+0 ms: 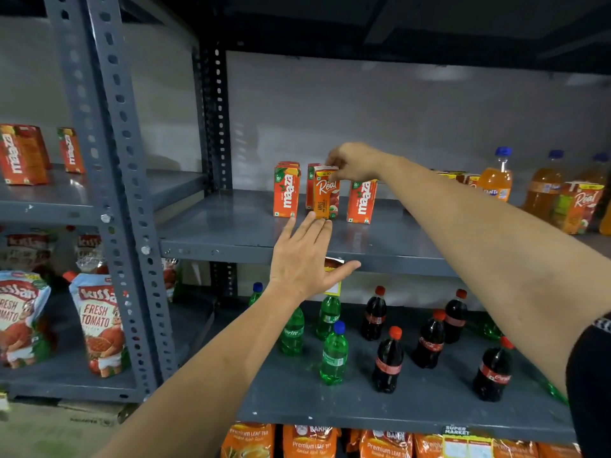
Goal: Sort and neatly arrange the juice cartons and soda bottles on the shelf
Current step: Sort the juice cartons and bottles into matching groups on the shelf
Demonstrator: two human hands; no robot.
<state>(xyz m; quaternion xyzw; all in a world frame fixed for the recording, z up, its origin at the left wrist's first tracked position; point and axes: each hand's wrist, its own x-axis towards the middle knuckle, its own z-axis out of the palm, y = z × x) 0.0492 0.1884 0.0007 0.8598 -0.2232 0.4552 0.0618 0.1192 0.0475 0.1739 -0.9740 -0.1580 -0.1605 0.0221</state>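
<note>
**Juice shelf mid-sort, both hands in**

Right hand (355, 161) reaching in from the right, fingers pinched on the top of a Real apple carton (326, 192). Carton's upright on the grey upper shelf (231, 226), sitting btwn two Maaza cartons: one just to its left (286, 191), one just to its right (361, 201). There's another Maaza carton (310, 185) right behind the Real one, mostly hidden.

Left hand (305, 259) is flat and spread, palm down, holding nothing. Fingertips are right at the base of the Real carton, can't tell if they actually touch it.

Further right on the same shelf: orange Fanta bottle (495, 178) w/ blue cap, more orange bottles past it, and a 2nd Real carton (577, 206) near the front edge, tilted a bit.

Lower shelf (413, 404) has green Sprite bottles (334, 355) on the left side and Coca-Cola bottles (387, 361) w/ red caps to the right, all upright, loosely scattered, not in rows.

Next bay to the left: two more Maaza cartons (23, 155) up top, Kissan tomato pouches (99, 325) below. Tea packs (310, 441) along the bottom.
</note>
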